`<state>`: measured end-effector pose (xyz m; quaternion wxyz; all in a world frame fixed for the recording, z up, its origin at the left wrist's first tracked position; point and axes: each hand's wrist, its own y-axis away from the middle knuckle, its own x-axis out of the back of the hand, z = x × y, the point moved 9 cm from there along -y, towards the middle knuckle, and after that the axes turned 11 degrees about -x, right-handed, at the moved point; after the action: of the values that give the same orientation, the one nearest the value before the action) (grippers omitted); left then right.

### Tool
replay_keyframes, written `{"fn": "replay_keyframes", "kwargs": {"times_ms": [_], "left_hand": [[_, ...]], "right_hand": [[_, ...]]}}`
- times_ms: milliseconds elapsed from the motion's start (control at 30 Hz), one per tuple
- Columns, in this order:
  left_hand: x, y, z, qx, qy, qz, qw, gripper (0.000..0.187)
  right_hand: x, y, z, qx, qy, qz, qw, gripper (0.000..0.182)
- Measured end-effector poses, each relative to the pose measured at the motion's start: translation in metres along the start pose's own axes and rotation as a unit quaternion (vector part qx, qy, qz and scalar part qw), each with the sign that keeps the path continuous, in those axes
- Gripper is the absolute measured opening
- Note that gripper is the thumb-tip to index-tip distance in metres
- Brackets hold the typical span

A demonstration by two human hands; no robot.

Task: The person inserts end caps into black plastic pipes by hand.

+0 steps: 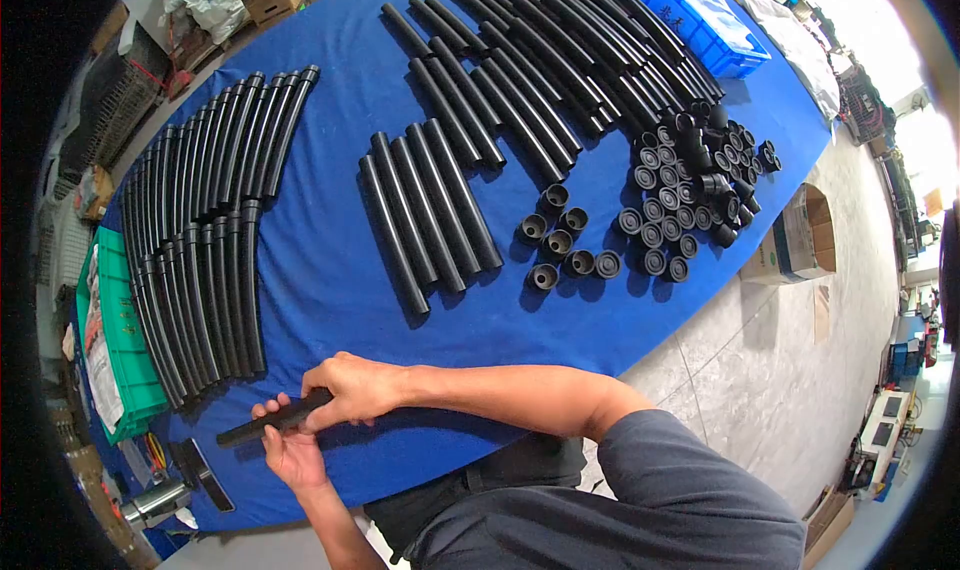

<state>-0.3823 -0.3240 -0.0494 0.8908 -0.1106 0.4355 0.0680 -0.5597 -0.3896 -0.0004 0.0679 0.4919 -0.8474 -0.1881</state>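
Here's the right hand (pixel 358 388) clasping 1 end of a matte black tube (pixel 252 429), the left hand (pixel 293 454) gripping mid-length, low over the near cloth. Beyond, glossy cylinders (pixel 430 215) lie in rows, ringed round caps (pixel 653 210) clustering right, on rumpled blue cloth (pixel 325 230); past it, grey concrete floor (pixel 860 310) and a cardboard box (pixel 820 232).

Dark grey shirt (pixel 600 525), plain, softly creased across the body; its short right sleeve (pixel 680 460) is loose and ends near the elbow; black cloth (pixel 535 465) at the waist; hands (pixel 362 385) and forearms (pixel 490 394) bare
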Motion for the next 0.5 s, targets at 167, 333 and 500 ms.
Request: {"fn": "replay_keyframes", "kwargs": {"times_ms": [167, 333, 500], "left_hand": [[-0.001, -0.002, -0.005, 0.013, 0.012, 0.050, 0.999, 0.035], [0.001, -0.001, -0.001, 0.011, 0.024, 0.010, 1.000, 0.034], [0.004, -0.003, -0.002, 0.023, 0.044, 0.037, 0.998, 0.034]], "right_hand": [[-0.001, 0.015, -0.018, 0.299, 0.225, 0.260, 0.890, 0.028], [0.006, 0.001, -0.011, 0.202, 0.113, 0.165, 0.959, 0.027], [0.005, 0.015, -0.020, 0.300, 0.221, 0.266, 0.889, 0.029]]}}
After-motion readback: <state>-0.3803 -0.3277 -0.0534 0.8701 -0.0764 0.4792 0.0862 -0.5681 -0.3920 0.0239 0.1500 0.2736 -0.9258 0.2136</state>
